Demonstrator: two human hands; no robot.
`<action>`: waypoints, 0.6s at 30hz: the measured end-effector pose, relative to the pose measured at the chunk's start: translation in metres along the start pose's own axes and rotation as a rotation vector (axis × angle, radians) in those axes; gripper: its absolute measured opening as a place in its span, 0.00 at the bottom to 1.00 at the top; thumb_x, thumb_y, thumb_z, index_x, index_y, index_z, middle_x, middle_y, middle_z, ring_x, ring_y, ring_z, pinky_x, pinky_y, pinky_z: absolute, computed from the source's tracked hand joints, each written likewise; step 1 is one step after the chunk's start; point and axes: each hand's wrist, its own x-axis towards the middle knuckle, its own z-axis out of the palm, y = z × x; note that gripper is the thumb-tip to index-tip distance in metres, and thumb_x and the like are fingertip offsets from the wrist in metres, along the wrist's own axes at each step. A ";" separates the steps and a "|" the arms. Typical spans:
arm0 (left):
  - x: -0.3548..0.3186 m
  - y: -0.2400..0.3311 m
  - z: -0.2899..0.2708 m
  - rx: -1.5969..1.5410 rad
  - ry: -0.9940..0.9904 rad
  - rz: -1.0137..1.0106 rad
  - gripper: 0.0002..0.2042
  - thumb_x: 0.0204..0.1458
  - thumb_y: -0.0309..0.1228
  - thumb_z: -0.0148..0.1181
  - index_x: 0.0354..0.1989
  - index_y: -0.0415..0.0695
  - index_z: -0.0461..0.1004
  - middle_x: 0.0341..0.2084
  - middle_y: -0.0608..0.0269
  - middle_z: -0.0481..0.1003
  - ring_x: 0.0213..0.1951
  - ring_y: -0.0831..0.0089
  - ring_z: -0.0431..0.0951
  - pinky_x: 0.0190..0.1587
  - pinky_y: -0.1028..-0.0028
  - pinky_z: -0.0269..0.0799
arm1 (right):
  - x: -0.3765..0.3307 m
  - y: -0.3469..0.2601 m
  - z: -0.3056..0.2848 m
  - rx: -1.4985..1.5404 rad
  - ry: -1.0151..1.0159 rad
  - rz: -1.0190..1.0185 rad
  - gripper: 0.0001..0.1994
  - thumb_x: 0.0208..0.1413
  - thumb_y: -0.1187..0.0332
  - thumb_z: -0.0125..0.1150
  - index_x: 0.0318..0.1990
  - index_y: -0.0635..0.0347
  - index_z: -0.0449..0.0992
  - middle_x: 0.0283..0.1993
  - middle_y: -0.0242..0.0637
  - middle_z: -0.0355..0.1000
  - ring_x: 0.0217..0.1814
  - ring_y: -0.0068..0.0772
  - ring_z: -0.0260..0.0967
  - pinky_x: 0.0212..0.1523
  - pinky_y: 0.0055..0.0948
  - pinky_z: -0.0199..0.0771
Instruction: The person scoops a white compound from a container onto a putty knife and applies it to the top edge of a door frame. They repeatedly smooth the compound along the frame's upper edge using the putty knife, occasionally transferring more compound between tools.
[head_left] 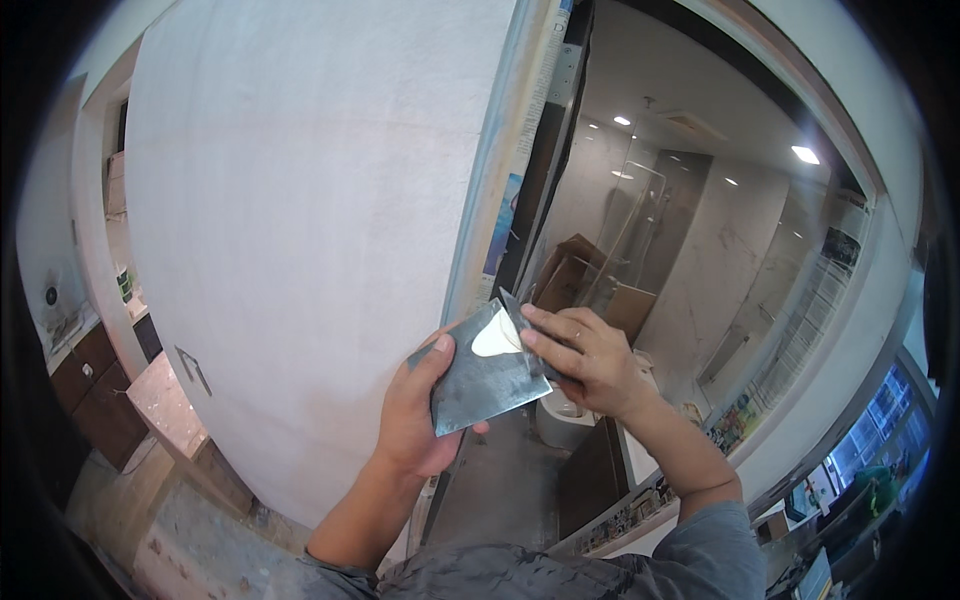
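My left hand (408, 420) grips a flat, dark grey metal putty scraper (480, 390), its thumb on top and its other fingers mostly underneath. A smooth white dab of putty (495, 338) lies near the blade's upper corner. My right hand (592, 362) holds a second scraper (514, 312), partly covered by the fingers. This second blade is tilted and meets the first beside the putty. Both hands are in front of the doorway, close to the edge of the white wall (310, 180).
Printed paper (500, 225) covers part of the left door jamb. Beyond the opening is a bathroom with a toilet (565, 422), a glass shower screen and a cardboard box (570, 270). A wooden ledge (172, 395) stands left; cluttered items sit lower right.
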 end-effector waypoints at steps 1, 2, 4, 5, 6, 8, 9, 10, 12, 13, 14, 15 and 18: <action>0.000 -0.002 -0.001 -0.014 -0.006 -0.012 0.27 0.66 0.44 0.51 0.64 0.32 0.66 0.41 0.55 0.78 0.29 0.76 0.81 0.18 0.80 0.74 | -0.003 0.007 -0.002 -0.047 -0.048 0.017 0.36 0.39 0.75 0.72 0.62 0.41 0.76 0.64 0.34 0.73 0.48 0.42 0.74 0.42 0.33 0.81; -0.003 0.000 0.000 -0.012 -0.013 -0.009 0.27 0.66 0.44 0.51 0.64 0.32 0.66 0.41 0.55 0.78 0.29 0.75 0.81 0.18 0.79 0.75 | -0.004 0.009 -0.008 -0.117 -0.126 0.022 0.37 0.39 0.75 0.72 0.63 0.39 0.76 0.64 0.30 0.73 0.50 0.43 0.73 0.43 0.34 0.81; -0.008 0.006 0.008 -0.006 -0.036 -0.005 0.28 0.66 0.44 0.51 0.63 0.31 0.65 0.41 0.53 0.78 0.30 0.74 0.82 0.18 0.78 0.76 | -0.011 0.024 -0.025 -0.082 -0.104 -0.003 0.36 0.40 0.74 0.72 0.63 0.37 0.76 0.64 0.29 0.73 0.51 0.44 0.73 0.46 0.36 0.80; -0.007 0.009 0.008 0.044 -0.029 0.010 0.28 0.66 0.44 0.52 0.63 0.31 0.65 0.41 0.53 0.78 0.30 0.73 0.82 0.18 0.77 0.76 | -0.012 0.028 -0.030 -0.063 -0.094 -0.016 0.36 0.41 0.74 0.72 0.63 0.36 0.76 0.64 0.29 0.73 0.51 0.44 0.73 0.47 0.37 0.80; -0.007 0.012 0.007 0.097 -0.016 0.025 0.28 0.66 0.44 0.52 0.63 0.31 0.65 0.41 0.52 0.78 0.30 0.72 0.82 0.18 0.77 0.77 | -0.003 0.021 -0.040 -0.036 -0.011 -0.006 0.32 0.43 0.70 0.72 0.61 0.34 0.78 0.65 0.27 0.73 0.53 0.44 0.73 0.50 0.39 0.79; -0.005 0.013 0.008 0.178 -0.023 0.027 0.27 0.66 0.43 0.52 0.63 0.31 0.66 0.42 0.51 0.78 0.30 0.71 0.82 0.18 0.76 0.77 | 0.011 0.005 -0.069 -0.095 -0.068 -0.127 0.29 0.44 0.68 0.72 0.58 0.33 0.80 0.65 0.26 0.73 0.54 0.44 0.73 0.52 0.39 0.77; -0.004 0.015 0.007 0.210 -0.030 0.035 0.27 0.66 0.43 0.52 0.63 0.31 0.66 0.42 0.51 0.78 0.31 0.70 0.82 0.19 0.75 0.78 | 0.018 0.002 -0.075 -0.118 -0.091 -0.194 0.28 0.45 0.66 0.72 0.57 0.32 0.81 0.65 0.25 0.73 0.55 0.43 0.72 0.53 0.39 0.76; -0.004 0.015 0.008 0.241 -0.038 0.041 0.27 0.66 0.43 0.52 0.62 0.31 0.66 0.42 0.51 0.78 0.31 0.70 0.83 0.19 0.75 0.78 | 0.021 0.000 -0.076 -0.097 -0.128 -0.223 0.25 0.45 0.64 0.71 0.55 0.32 0.83 0.64 0.23 0.74 0.58 0.41 0.71 0.58 0.40 0.71; -0.004 0.016 0.010 0.262 -0.030 0.040 0.26 0.66 0.43 0.52 0.61 0.31 0.67 0.42 0.51 0.78 0.31 0.70 0.82 0.19 0.75 0.78 | 0.028 -0.008 -0.083 -0.153 -0.216 -0.215 0.22 0.47 0.63 0.70 0.53 0.30 0.84 0.62 0.20 0.75 0.60 0.38 0.69 0.60 0.39 0.70; -0.004 0.017 0.011 0.270 -0.027 0.042 0.26 0.66 0.43 0.52 0.61 0.31 0.67 0.42 0.50 0.78 0.31 0.70 0.82 0.19 0.74 0.78 | 0.031 -0.009 -0.085 -0.183 -0.260 -0.215 0.21 0.49 0.63 0.70 0.52 0.29 0.84 0.62 0.19 0.76 0.61 0.36 0.68 0.62 0.38 0.69; -0.004 0.016 0.011 0.283 -0.016 0.041 0.26 0.66 0.43 0.53 0.60 0.31 0.67 0.41 0.50 0.78 0.31 0.70 0.82 0.19 0.74 0.78 | 0.030 -0.009 -0.085 -0.190 -0.293 -0.216 0.21 0.50 0.63 0.69 0.54 0.29 0.84 0.62 0.18 0.75 0.61 0.36 0.68 0.62 0.38 0.68; -0.001 0.017 0.013 0.296 -0.018 0.039 0.26 0.66 0.43 0.53 0.60 0.31 0.68 0.41 0.50 0.78 0.30 0.69 0.82 0.19 0.74 0.78 | 0.030 -0.010 -0.087 -0.207 -0.324 -0.212 0.22 0.51 0.63 0.68 0.55 0.29 0.83 0.63 0.18 0.75 0.61 0.35 0.68 0.63 0.39 0.67; 0.001 0.016 0.015 0.364 -0.007 -0.004 0.25 0.66 0.43 0.53 0.60 0.31 0.68 0.40 0.50 0.78 0.30 0.68 0.82 0.19 0.72 0.78 | 0.028 -0.011 -0.092 -0.227 -0.400 -0.213 0.24 0.52 0.63 0.66 0.58 0.28 0.81 0.65 0.17 0.73 0.61 0.34 0.68 0.63 0.39 0.66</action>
